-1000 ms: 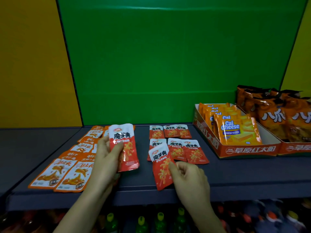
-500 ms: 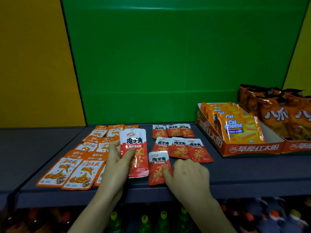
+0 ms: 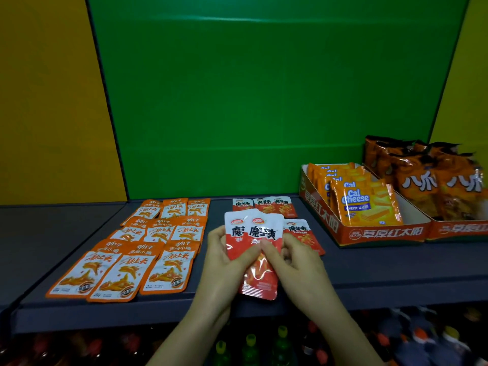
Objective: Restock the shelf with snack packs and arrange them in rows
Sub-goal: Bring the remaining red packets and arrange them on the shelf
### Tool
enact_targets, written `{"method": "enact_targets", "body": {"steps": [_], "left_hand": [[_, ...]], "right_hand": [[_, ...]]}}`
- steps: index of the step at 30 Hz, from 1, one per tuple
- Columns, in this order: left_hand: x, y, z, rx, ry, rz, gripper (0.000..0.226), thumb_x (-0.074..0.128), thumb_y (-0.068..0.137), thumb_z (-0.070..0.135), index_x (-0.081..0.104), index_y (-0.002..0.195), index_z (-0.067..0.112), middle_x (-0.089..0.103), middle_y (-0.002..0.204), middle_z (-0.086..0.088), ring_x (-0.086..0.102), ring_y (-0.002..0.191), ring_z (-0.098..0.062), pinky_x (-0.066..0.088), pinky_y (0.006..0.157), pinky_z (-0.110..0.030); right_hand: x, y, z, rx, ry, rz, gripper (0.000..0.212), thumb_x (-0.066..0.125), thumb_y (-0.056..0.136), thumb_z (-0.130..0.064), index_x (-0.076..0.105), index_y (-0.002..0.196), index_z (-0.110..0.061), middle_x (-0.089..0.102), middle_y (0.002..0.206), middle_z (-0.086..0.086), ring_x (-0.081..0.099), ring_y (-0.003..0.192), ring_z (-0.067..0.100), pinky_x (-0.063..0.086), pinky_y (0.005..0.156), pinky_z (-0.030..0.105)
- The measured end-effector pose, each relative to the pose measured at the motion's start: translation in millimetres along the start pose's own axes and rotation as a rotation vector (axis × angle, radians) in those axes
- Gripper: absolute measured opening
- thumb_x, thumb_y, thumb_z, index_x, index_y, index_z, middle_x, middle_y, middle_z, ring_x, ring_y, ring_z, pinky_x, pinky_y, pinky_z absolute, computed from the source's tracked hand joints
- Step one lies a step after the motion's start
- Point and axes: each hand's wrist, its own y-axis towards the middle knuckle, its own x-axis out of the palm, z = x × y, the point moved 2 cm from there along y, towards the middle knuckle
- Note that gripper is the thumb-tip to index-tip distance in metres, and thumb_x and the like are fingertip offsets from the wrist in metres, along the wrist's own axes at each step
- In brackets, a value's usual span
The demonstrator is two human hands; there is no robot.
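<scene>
My left hand (image 3: 224,262) and my right hand (image 3: 295,262) meet above the front of the dark shelf (image 3: 383,270), both pinching a small stack of red-and-white snack packs (image 3: 257,233); two overlapping packs show. Behind them lie rows of the same red packs (image 3: 264,206), one of them (image 3: 301,233) peeking out just right of the stack. To the left, orange-and-white snack packs (image 3: 148,249) lie flat in three rows of three. The held stack hides part of the red rows.
A red cardboard tray (image 3: 383,233) with Cal Cheese wafer packs (image 3: 361,204) stands at the right, and a second tray with dark orange bags (image 3: 433,180) sits beyond it. Green back panel (image 3: 250,101), yellow side panels. Bottles (image 3: 250,344) stand on the level below.
My left hand has carried its red packs right, over the red rows. My right hand has left the pack it placed on the shelf and now pinches the stack too. The view has shifted left.
</scene>
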Motion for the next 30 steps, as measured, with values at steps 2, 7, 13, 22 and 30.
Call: {"method": "enact_targets", "body": {"steps": [2,7,13,22,30], "left_hand": [[7,1,-3,-0.012,0.008,0.011,0.034,0.060,0.086,0.005,0.046,0.116,0.014,0.069,0.103,-0.007,0.070,0.075,-0.007,0.053,0.056,-0.016],[7,5,-3,0.049,0.237,-0.016,0.014,0.048,0.094,0.008,0.050,0.098,0.022,0.066,0.087,0.003,0.062,0.057,0.004,0.048,0.052,-0.012],[9,10,-4,0.104,0.420,-0.025,0.014,0.061,0.087,0.018,0.051,0.093,0.025,0.068,0.099,-0.010,0.067,0.084,-0.025,0.055,0.079,-0.042],[32,21,-5,0.320,0.971,0.058,0.037,0.059,0.088,0.025,0.036,0.116,0.016,0.043,0.069,0.008,0.048,0.070,-0.015,0.027,0.062,-0.028],[42,29,-7,0.322,1.392,0.090,0.039,0.046,0.093,0.033,0.032,0.122,0.012,0.062,0.089,-0.002,0.060,0.093,-0.027,0.033,0.067,-0.031]], "right_hand": [[-8,1,9,0.027,0.072,0.016,0.043,0.049,0.089,-0.048,0.046,0.072,-0.009,0.053,0.063,0.008,0.052,0.060,0.020,0.042,0.059,0.037],[-49,7,40,0.155,0.162,0.129,0.046,0.052,0.089,-0.043,0.056,0.092,0.003,0.070,0.083,0.019,0.069,0.078,0.028,0.052,0.075,0.045],[-60,11,62,0.194,-0.080,0.003,0.043,0.052,0.090,-0.043,0.061,0.090,-0.001,0.070,0.083,0.015,0.067,0.080,0.025,0.051,0.076,0.041],[-51,23,68,0.223,-0.319,0.031,0.037,0.048,0.091,-0.046,0.052,0.073,-0.013,0.060,0.079,0.004,0.058,0.082,0.024,0.043,0.070,0.034],[-51,24,61,0.185,-0.444,0.009,0.034,0.045,0.092,-0.048,0.049,0.085,-0.015,0.058,0.090,0.001,0.053,0.083,0.018,0.039,0.067,0.028]]}}
